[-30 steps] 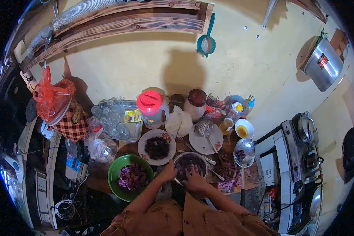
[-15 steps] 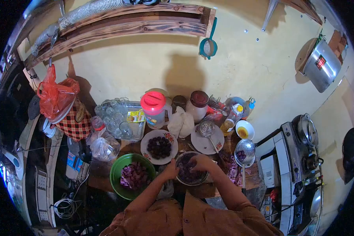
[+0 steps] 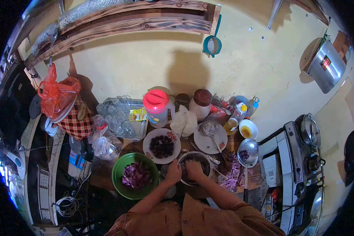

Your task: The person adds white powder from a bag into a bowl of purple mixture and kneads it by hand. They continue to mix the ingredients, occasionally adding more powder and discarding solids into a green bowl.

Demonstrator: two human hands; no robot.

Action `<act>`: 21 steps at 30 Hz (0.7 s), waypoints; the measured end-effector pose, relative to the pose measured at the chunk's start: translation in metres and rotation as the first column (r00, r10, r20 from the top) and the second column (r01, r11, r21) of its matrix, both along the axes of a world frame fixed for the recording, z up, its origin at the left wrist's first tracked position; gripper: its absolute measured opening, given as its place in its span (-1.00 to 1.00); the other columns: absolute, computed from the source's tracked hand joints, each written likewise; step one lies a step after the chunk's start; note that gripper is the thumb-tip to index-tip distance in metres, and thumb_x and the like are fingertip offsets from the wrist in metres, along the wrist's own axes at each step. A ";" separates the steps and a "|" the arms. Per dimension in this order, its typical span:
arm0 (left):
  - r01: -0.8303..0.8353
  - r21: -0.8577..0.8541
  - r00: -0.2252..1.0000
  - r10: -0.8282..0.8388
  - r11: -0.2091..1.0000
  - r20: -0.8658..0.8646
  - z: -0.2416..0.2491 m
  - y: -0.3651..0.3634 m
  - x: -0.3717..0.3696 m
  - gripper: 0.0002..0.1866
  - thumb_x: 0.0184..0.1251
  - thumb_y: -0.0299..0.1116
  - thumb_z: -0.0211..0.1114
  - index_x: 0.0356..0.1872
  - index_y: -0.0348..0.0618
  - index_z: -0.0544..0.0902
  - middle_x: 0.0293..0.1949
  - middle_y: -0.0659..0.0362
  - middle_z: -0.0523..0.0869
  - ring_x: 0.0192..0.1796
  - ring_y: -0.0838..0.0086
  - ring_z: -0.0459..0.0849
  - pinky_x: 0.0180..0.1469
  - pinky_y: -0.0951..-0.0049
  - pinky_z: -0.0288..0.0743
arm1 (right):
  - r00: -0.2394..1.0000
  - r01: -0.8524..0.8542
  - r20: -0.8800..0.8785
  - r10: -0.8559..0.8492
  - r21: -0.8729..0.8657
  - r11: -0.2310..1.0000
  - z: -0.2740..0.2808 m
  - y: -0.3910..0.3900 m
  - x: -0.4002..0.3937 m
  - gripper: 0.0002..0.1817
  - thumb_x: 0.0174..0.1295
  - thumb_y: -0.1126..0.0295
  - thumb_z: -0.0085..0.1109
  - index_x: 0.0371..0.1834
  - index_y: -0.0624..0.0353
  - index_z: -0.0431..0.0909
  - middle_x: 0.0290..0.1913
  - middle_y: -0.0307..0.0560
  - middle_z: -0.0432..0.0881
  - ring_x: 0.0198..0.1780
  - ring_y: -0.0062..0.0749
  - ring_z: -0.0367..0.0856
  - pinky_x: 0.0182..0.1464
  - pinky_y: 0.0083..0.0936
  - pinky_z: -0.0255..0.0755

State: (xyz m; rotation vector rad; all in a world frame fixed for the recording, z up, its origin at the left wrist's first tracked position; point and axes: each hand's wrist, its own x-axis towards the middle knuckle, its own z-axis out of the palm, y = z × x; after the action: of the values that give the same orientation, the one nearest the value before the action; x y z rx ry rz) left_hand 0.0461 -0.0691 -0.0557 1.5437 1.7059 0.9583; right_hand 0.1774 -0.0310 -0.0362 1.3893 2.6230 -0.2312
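Note:
In the head view my left hand [image 3: 174, 172] is closed on the left rim of a round metal bowl [image 3: 211, 168]. My right hand [image 3: 194, 170] is down inside this bowl, knuckles up and fingers curled into a dark purple mass that they partly hide. To the left stands a green basin [image 3: 116, 181] with chopped purple pieces [image 3: 137, 175]. Behind the bowl, a white plate [image 3: 146, 151] carries several dark purple balls [image 3: 161, 146]. A skimmer [image 3: 209, 127] rests on another flowered plate [image 3: 202, 146]. Purple peelings [image 3: 233, 177] lie to the right.
A ladle [image 3: 247, 151] with purple bits lies across a bowl on the right, near the stove [image 3: 291, 137]. Along the wall stand a pink-lidded pitcher [image 3: 156, 112], a brown-lidded jar [image 3: 201, 106], an oil bottle [image 3: 236, 118] and a tray of glasses [image 3: 139, 131].
My right hand has moved from the bowl's right side toward its middle left, its fingers now curled downward. My left hand stays at the rim. The whole view has shifted slightly.

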 end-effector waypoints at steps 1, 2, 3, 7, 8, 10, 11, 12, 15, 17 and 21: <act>-0.054 0.149 0.997 0.061 0.987 -0.037 -0.003 0.000 0.003 -0.83 0.21 -0.43 0.00 -0.26 -0.32 0.31 -0.42 -0.29 0.48 -0.25 -0.26 0.44 -0.25 -0.07 0.26 | 1.000 -0.002 -0.003 0.002 0.006 1.000 -0.003 0.003 -0.001 -0.55 -0.20 0.34 0.22 -0.17 0.27 0.42 -0.19 0.15 0.57 -0.12 -0.08 0.58 -0.09 -0.18 0.44; -0.102 0.297 0.990 0.126 0.949 -0.063 -0.006 -0.001 0.004 -0.85 0.19 -0.44 0.02 -0.31 -0.32 0.32 -0.44 -0.27 0.48 -0.27 -0.25 0.44 -0.27 -0.08 0.26 | 1.000 -0.009 0.021 0.012 -0.106 0.994 -0.005 0.007 -0.002 -0.53 -0.23 0.31 0.24 -0.18 0.26 0.43 -0.23 0.16 0.58 -0.15 -0.07 0.58 -0.11 -0.18 0.44; -0.105 0.302 0.990 0.130 0.947 -0.061 0.000 -0.002 0.004 -0.85 0.19 -0.44 0.02 -0.31 -0.32 0.32 -0.44 -0.27 0.48 -0.27 -0.25 0.44 -0.27 -0.08 0.26 | 0.999 -0.014 0.046 0.025 -0.218 0.976 -0.009 0.009 -0.001 -0.51 -0.25 0.29 0.25 -0.18 0.24 0.43 -0.27 0.17 0.58 -0.17 -0.06 0.59 -0.12 -0.18 0.45; -0.069 0.134 0.998 0.069 0.989 0.001 0.012 0.001 -0.005 -0.85 0.20 -0.42 0.06 -0.33 -0.31 0.35 -0.47 -0.23 0.49 -0.29 -0.20 0.47 -0.29 -0.02 0.30 | 0.995 -0.066 -0.085 0.043 -0.288 0.955 -0.004 0.012 0.012 -0.42 -0.32 0.22 0.31 -0.14 0.23 0.43 -0.29 0.20 0.59 -0.20 0.02 0.58 -0.13 -0.16 0.45; -0.027 0.136 0.999 0.030 0.990 -0.022 0.011 0.002 -0.008 -0.83 0.20 -0.41 0.08 -0.32 -0.31 0.36 -0.48 -0.22 0.50 -0.30 -0.19 0.48 -0.29 0.00 0.31 | 0.964 -0.112 -0.264 0.043 -0.251 0.962 -0.001 0.008 0.016 -0.37 -0.36 0.22 0.36 -0.11 0.22 0.43 -0.27 0.17 0.59 -0.19 0.02 0.58 -0.11 -0.18 0.45; 0.027 0.058 0.999 -0.028 0.998 0.019 0.010 0.007 -0.018 -0.81 0.20 -0.39 0.08 -0.29 -0.32 0.36 -0.48 -0.21 0.51 -0.30 -0.18 0.49 -0.30 0.01 0.32 | 0.901 -0.152 -0.431 0.048 -0.208 0.966 0.003 0.007 0.028 -0.32 -0.39 0.21 0.40 -0.08 0.21 0.43 -0.25 0.13 0.60 -0.19 0.03 0.59 -0.09 -0.21 0.45; 0.084 -0.020 0.995 -0.082 0.996 0.063 0.010 0.009 -0.020 -0.79 0.20 -0.38 0.09 -0.27 -0.32 0.37 -0.48 -0.20 0.52 -0.30 -0.17 0.50 -0.30 0.02 0.32 | 0.811 -0.137 -0.579 -0.082 -0.325 0.936 0.005 0.007 0.035 -0.29 -0.41 0.23 0.43 -0.05 0.19 0.42 -0.21 0.11 0.60 -0.15 -0.03 0.58 -0.05 -0.25 0.43; 0.080 -0.021 0.995 -0.079 0.997 0.064 0.008 0.009 -0.021 -0.79 0.20 -0.38 0.09 -0.27 -0.32 0.37 -0.48 -0.20 0.52 -0.30 -0.17 0.50 -0.30 0.02 0.32 | 0.690 -0.145 -0.687 -0.226 -0.437 0.888 0.006 0.007 0.038 -0.25 -0.43 0.26 0.46 -0.02 0.18 0.41 -0.18 0.08 0.59 -0.12 -0.08 0.58 0.00 -0.29 0.41; 0.092 -0.003 0.994 -0.092 0.996 0.052 0.009 0.006 -0.020 -0.77 0.22 -0.35 0.08 -0.24 -0.33 0.37 -0.43 -0.21 0.53 -0.27 -0.17 0.50 -0.28 0.02 0.33 | 0.480 -0.261 -0.859 -0.175 -0.330 0.907 0.063 -0.005 0.038 -0.26 -0.41 0.32 0.47 0.00 0.17 0.41 -0.05 0.03 0.54 0.01 -0.20 0.51 0.09 -0.37 0.33; 0.097 -0.064 0.995 -0.096 0.993 0.014 0.020 0.005 -0.019 -0.77 0.23 -0.34 0.07 -0.24 -0.32 0.37 -0.38 -0.23 0.53 -0.24 -0.18 0.50 -0.25 0.03 0.34 | 0.569 -0.261 -0.816 -0.099 -0.293 0.920 0.032 0.000 0.053 -0.26 -0.41 0.31 0.47 0.01 0.16 0.41 -0.03 0.02 0.52 0.03 -0.20 0.49 0.11 -0.37 0.32; 0.087 -0.126 0.995 -0.079 0.988 0.063 0.025 0.003 -0.017 -0.77 0.23 -0.35 0.08 -0.23 -0.32 0.36 -0.33 -0.25 0.53 -0.21 -0.20 0.49 -0.21 0.03 0.34 | 0.698 -0.245 -0.716 -0.009 -0.250 0.937 0.038 -0.006 0.065 -0.26 -0.40 0.26 0.49 -0.01 0.15 0.43 -0.03 0.01 0.46 0.04 -0.16 0.44 0.11 -0.36 0.29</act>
State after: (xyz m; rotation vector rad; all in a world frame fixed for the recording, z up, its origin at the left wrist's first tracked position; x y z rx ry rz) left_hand 0.0287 -0.0659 -0.0302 1.4768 1.6176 0.8260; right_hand 0.2425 -0.0366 0.0017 1.1441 3.0085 -1.3824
